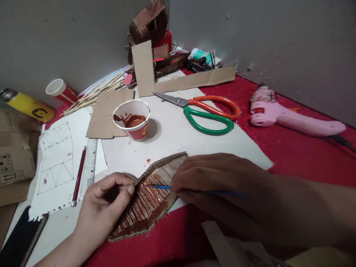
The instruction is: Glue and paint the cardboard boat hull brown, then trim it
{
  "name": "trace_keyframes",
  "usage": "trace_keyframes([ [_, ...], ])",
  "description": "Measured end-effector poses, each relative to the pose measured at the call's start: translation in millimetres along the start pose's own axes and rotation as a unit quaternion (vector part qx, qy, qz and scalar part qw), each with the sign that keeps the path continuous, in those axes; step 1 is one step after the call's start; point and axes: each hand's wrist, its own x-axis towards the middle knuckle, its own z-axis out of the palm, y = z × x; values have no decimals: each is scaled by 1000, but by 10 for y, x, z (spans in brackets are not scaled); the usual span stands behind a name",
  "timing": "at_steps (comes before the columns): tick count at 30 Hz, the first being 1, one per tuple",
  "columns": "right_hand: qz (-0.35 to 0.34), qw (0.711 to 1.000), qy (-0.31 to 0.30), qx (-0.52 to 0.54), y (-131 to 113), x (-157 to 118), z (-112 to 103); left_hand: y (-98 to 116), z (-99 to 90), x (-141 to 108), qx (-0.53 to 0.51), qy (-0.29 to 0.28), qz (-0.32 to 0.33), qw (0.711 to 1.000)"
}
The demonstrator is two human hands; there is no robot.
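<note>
Cardboard piece (144, 200), pointed at its ends and ribbed across, lies at the near middle of the bench (155, 241), over the near edge of a white sheet (169, 139). Its near-left ribs carry wet reddish-brown paint; the far-right ribs are bare. The left hand (102, 204) pinches the far-left rim between thumb and fingers. The right hand (211, 176) grips a blue brush (161, 187), tip at the ribs. Technique, as judged: draw the tip lengthwise along each groove, with light loads so paint does not pool; work from the wet part toward the bare ribs, keeping the left fingertips on the rim, clear of wet paint. Containers: beyond the piece, a paper cup (138, 132) stands upright, brown paint (135, 121) low inside, smears on its inner wall. Red-brown drops (147, 162) mark the sheet between cup and piece. Far left, a second paper cup (68, 95) tilts; its contents cannot be told. Beside it lies a yellow bottle (29, 106), capped, contents hidden. Scissors (208, 129) lie right of the paint cup; a pink glue gun (300, 120) farther right.
</note>
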Motion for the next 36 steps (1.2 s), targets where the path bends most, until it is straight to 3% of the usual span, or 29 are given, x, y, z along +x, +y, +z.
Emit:
trace_keyframes([
  [5, 25, 999, -25, 21, -9, -50, -37, 1, 8, 5, -1, 8, 8, 1000],
  [11, -6, 1000, 3, -5, 9, -46, -19, -9, 13, 8, -2, 4, 5, 1000],
  [18, 32, 999, -30, 13, -9, -29, -35, -18, -2, -6, 8, 3, 6, 1000],
  [25, 15, 999, 36, -14, 50, -1, -23, -9, -5, 2, 9, 3, 3, 1000],
  [30, 18, 1000, 24, -4, 68, 25, 4, 3, -1, -1, 8, 4, 1, 1000],
  [36, 33, 998, 55, 25, 78, 32, 35, 2, 0, 0, 6, 3, -3, 1000],
])
